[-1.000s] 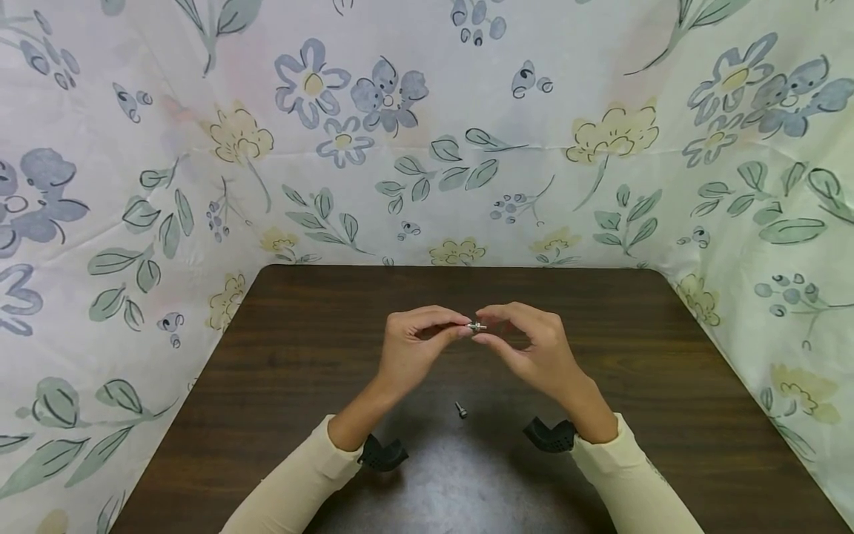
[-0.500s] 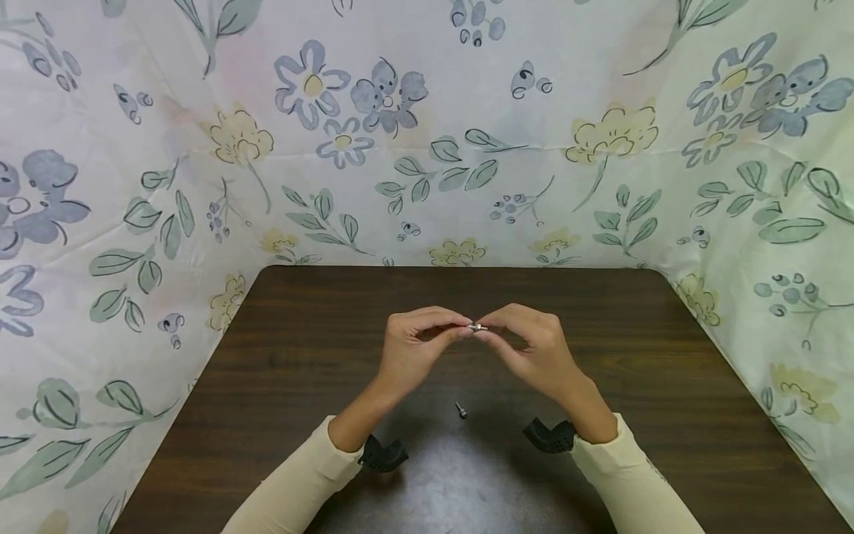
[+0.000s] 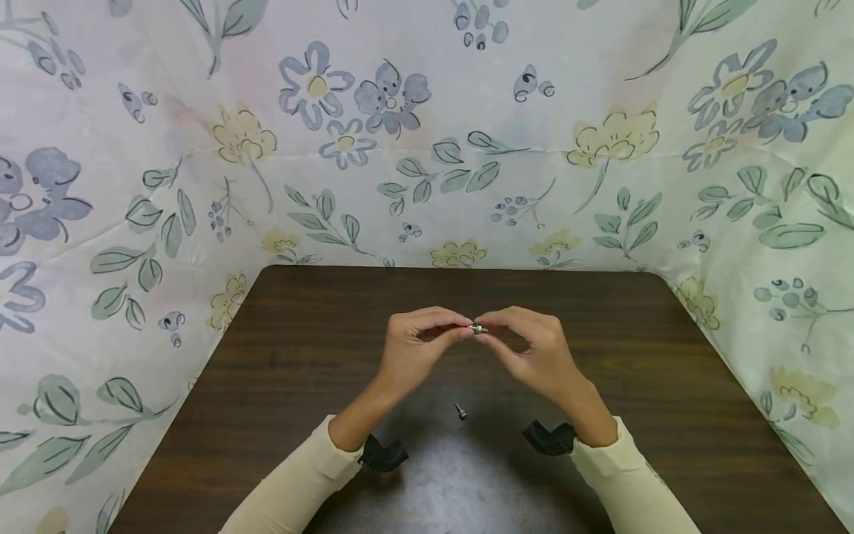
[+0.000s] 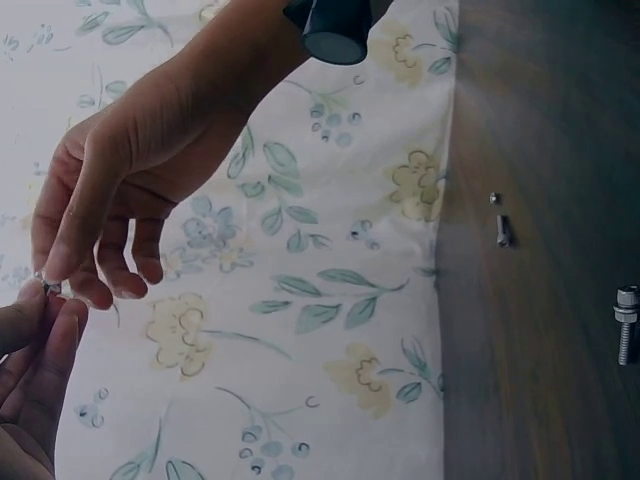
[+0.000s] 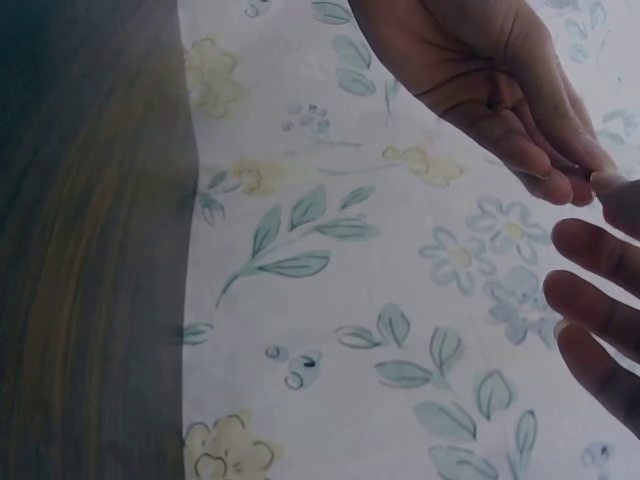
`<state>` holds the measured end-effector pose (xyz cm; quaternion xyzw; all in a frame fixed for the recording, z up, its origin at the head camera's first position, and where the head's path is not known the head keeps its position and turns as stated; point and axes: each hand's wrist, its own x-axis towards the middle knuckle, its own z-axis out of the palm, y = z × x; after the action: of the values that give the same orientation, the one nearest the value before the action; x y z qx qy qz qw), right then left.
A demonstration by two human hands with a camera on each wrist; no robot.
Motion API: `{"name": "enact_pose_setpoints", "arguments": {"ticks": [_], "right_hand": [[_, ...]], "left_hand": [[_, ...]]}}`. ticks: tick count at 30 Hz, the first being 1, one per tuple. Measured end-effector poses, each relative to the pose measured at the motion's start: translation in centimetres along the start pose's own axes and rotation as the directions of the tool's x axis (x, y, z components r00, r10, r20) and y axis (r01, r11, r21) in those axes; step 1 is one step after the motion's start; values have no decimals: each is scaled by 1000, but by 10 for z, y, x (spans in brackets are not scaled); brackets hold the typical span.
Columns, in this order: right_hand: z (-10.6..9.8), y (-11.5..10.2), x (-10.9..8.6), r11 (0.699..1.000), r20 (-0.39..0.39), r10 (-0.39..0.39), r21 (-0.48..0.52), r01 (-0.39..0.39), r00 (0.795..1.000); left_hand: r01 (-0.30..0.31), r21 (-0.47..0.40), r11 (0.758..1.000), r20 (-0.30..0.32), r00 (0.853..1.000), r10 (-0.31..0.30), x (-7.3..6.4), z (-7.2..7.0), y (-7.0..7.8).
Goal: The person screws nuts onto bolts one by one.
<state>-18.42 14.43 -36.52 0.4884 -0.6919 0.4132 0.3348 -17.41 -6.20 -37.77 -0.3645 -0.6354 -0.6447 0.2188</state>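
Note:
In the head view, my left hand (image 3: 412, 343) pinches one end of a small metal bolt (image 3: 477, 328) between thumb and forefinger. From the other side, the thumb and forefinger of my right hand (image 3: 534, 345) pinch the same bolt around its middle, and a thin end sticks out between them. The left wrist view shows the fingertips of both hands meeting at a bit of shiny metal (image 4: 50, 287); fingers cover most of it. A second bolt (image 3: 462, 411), bearing a nut and washer, lies on the table below my hands.
The dark wooden table (image 3: 320, 356) stands against floral cloth (image 3: 427, 200) at its back and sides. Farther along the table, the left wrist view has a small screw (image 4: 503, 232) and a tiny metal piece (image 4: 495, 198). Black wrist mounts (image 3: 383, 454) hang under both forearms.
My right thumb and forefinger, parted around the bolt a second ago, have drawn together onto it. The left hand keeps its pinch, and the bolt on the table has not moved.

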Motion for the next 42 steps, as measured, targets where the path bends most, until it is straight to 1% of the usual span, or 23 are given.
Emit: {"name": "enact_pose_setpoints", "arguments": {"ticks": [4,10,13,15,19,21,24,31,38,42], "right_hand": [[1,0,-2,1000,3,10,-10,-10,1000],[0,1,-4,997,29,64,-54,-62,998],[0,1,-5,995,27,86,-62,-84,996],[0,0,-4,995,15,79,-55,-78,997],[0,-2,-1,999,-11,27,-31,-28,1000],[0,-2,0,1000,-11,7,-28,-7,1000],[0,-2,1,1000,-8,-4,-30,3,1000],[2,0,1,1000,5,-4,-20,4,1000],[1,0,0,998,13,36,-52,-36,999],[1,-1,1,999,-10,13,-31,-13,1000]], "left_hand": [[-3,8,1000,7,1000,3,-1,1,-1],[-1,-4,1000,-4,1000,1,0,1,-1],[2,-9,1000,-11,1000,-2,1,1,0],[4,-6,1000,-14,1000,-4,1,1,0],[12,-3,1000,-14,1000,-12,1,0,1],[15,-4,1000,-11,1000,-15,1,0,1],[15,-1,1000,-6,1000,-15,1,-1,0],[-2,-9,1000,1,1000,2,0,-1,-1],[12,-16,1000,-4,1000,-12,0,-1,-1],[16,-5,1000,-15,1000,-16,2,-2,0]]}}
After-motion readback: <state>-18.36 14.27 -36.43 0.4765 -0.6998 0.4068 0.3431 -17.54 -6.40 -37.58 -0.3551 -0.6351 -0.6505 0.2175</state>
